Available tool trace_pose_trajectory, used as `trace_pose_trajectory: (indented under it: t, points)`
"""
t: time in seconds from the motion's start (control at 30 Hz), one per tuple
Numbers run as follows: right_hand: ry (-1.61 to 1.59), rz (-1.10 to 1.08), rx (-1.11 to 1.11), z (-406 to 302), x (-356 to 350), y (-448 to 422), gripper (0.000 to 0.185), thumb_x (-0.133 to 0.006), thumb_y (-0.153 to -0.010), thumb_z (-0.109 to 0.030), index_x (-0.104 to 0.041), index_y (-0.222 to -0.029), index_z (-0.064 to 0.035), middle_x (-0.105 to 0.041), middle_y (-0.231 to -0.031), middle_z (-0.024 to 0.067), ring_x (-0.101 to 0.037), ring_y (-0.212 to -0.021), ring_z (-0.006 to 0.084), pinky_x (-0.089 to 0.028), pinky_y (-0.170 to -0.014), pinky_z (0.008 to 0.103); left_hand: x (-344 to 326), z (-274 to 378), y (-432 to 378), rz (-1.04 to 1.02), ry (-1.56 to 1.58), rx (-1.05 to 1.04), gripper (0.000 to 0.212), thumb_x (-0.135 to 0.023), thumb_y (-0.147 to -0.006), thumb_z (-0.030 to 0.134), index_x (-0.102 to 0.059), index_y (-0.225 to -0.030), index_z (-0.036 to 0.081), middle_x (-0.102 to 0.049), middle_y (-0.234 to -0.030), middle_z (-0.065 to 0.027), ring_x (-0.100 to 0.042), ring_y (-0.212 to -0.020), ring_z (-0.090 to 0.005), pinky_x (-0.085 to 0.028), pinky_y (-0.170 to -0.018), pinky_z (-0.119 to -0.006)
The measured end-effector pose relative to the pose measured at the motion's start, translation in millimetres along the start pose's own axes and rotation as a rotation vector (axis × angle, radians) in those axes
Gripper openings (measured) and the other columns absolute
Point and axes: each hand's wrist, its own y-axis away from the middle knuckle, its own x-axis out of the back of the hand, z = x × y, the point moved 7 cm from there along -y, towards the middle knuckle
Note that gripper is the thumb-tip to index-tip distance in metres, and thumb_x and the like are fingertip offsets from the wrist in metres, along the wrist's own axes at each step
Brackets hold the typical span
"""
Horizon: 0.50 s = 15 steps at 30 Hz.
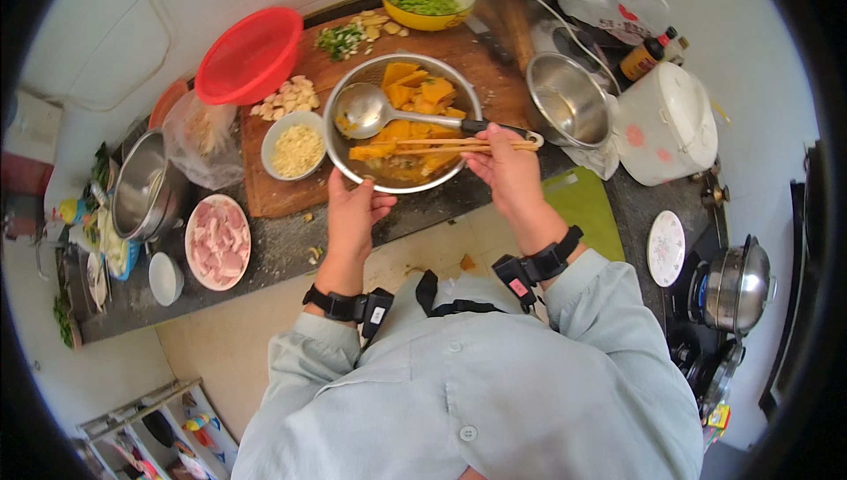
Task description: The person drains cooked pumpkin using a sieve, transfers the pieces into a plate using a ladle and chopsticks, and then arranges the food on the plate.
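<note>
A steel bowl (pixel 471 86) of orange pumpkin chunks (pixel 433 93) rests on a wooden cutting board (pixel 278 197). My left hand (pixel 356 209) touches the bowl's near left rim, thumb and fingers at its edge. In my right hand (pixel 504 165), at the bowl's right side, are wooden chopsticks (pixel 430 146); their tips reach over the pumpkin. A steel ladle (pixel 360 109) lies in the bowl, its black handle passing over the rim just above my right fingers; whether they also hold it, I cannot tell. A small white bowl of minced garlic (pixel 296 151) stands left of the steel bowl.
Around the board are a red plastic basket (pixel 248 56), a yellow bowl of chopped greens (pixel 433 17), a cleaver (pixel 488 40), an empty steel pot (pixel 570 99), a plate of raw meat (pixel 218 242) and a green cutting board (pixel 585 209). A lidded steel pot (pixel 734 288) sits on the stove at right.
</note>
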Motion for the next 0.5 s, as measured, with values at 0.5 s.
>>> trace_pose_trajectory:
  t: [0.5]
  points:
    - [-0.248,0.205,0.255,-184,270,-76,0.026,-0.052,-0.095,-0.030,-0.055,-0.095,-0.0033,-0.063,-0.089,0.0128,-0.065,-0.076,0.0205,-0.054,-0.063,0.0251,-101,-39,-33,0.292,0.070,-0.054,0.041,-0.046,-0.096,0.033,-0.044,-0.127,0.007,-0.060,-0.077,-0.0060,-0.055,-0.056,-0.0123,-0.044,-0.050,-0.021]
